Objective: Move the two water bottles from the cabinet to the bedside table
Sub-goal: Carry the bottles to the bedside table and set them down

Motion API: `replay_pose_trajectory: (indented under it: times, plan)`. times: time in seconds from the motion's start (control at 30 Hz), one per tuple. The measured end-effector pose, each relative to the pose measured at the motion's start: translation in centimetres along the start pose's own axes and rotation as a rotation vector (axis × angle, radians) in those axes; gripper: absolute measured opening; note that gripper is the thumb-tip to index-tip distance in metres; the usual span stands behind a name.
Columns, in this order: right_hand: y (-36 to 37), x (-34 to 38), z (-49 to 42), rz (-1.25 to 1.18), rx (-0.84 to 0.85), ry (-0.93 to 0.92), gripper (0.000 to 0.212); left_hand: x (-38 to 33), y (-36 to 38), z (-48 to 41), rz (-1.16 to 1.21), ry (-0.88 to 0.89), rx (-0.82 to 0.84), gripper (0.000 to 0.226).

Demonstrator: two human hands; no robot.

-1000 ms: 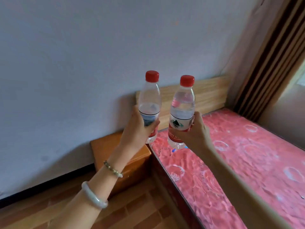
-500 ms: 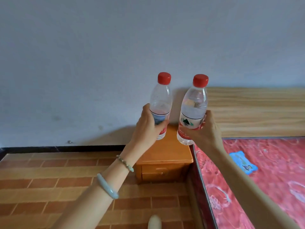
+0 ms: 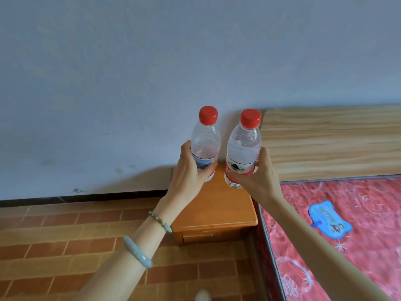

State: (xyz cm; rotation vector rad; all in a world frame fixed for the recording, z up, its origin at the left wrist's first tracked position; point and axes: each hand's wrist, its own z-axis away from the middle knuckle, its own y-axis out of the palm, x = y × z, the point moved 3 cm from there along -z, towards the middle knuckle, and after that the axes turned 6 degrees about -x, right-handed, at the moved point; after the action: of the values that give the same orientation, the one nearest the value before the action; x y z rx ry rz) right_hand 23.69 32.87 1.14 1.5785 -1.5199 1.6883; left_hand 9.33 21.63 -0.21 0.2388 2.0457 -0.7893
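Bottles both in the air at frame centre, one per hand, upright with red caps up, held just above the far end of the bedside table. Left hand wraps its fingers around the lower body of the left bottle, which looks almost empty; right hand is closed around the label band of the right bottle, mostly full, tilted slightly right. Bottles close together, not touching; neither base rests on the table top. Compared with half a second ago, view has tipped down and closer: table fills more of the lower centre, its drawer front now sits lower in frame, and bottles hang lower against the grey wall. Wooden headboard sits at right centre, red patterned mattress at lower right with a blue tag on it. Bangle and bead bracelet on left forearm. Brick-pattern floor at lower left.
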Motion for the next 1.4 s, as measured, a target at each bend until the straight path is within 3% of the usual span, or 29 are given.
replay_pose_trajectory:
  times: [0.53, 0.73, 1.1, 1.4]
  plan:
    - [6.5, -16.2, -9.0, 0.013, 0.177, 0.024, 0.067, 13.2, 11.9, -1.9, -0.049, -0.255, 0.055, 0.073]
    - [11.4, -24.6, -10.0, -0.022, 0.247, 0.126, 0.066, 20.1, 16.3, -0.2, -0.047, -0.385, 0.028, 0.073]
    - [20.5, -39.7, -9.8, -0.021, 0.277, 0.149, 0.067, 34.3, 23.8, 3.3, -0.068, -0.395, 0.051, 0.072]
    - [24.0, -43.3, -11.0, -0.002, 0.272, 0.122, 0.068, 38.8, 25.5, 2.5, -0.059, -0.353, 0.057, 0.073]
